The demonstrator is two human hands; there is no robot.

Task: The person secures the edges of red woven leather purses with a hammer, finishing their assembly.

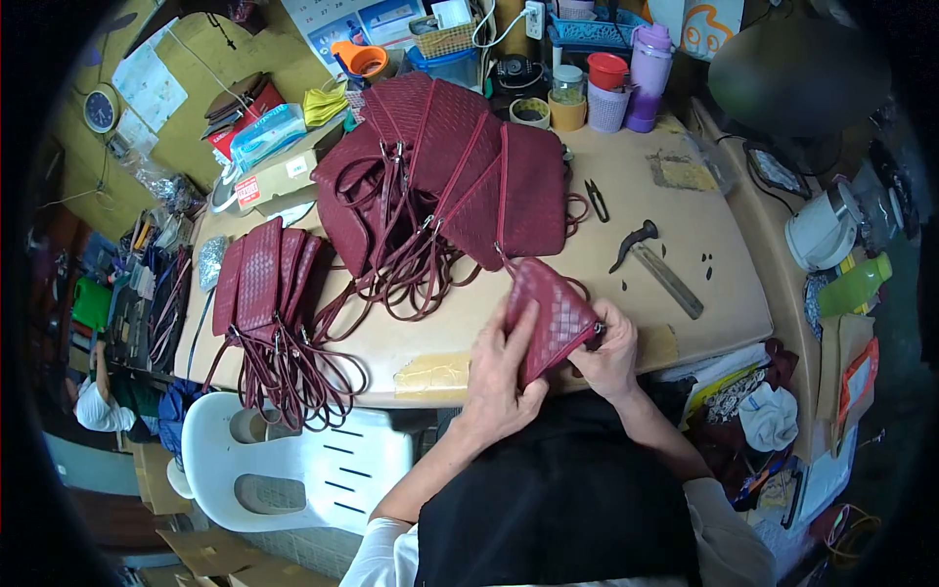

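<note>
A small burgundy woven pouch [554,315] is held between my two hands, tilted above the table's front edge. My left hand [504,367] grips its left side, thumb and fingers pressed on the leather. At its right corner, by a small dark metal fitting, my right hand [608,350] pinches the edge; what exactly lies between those fingertips is hidden. Beyond the pouch lies a heap of larger burgundy woven bags [440,161] with thin straps tangled in front. To the left, several smaller pouches [266,284] are stacked, their cords [298,377] hanging over the edge.
A hammer [665,277] and small black nippers [597,202] lie on the table [724,264] at right, near scattered dark bits. Cups and a purple tumbler [648,78] line the back. A white plastic chair [293,460] stands front left. Another person [101,406] is at far left.
</note>
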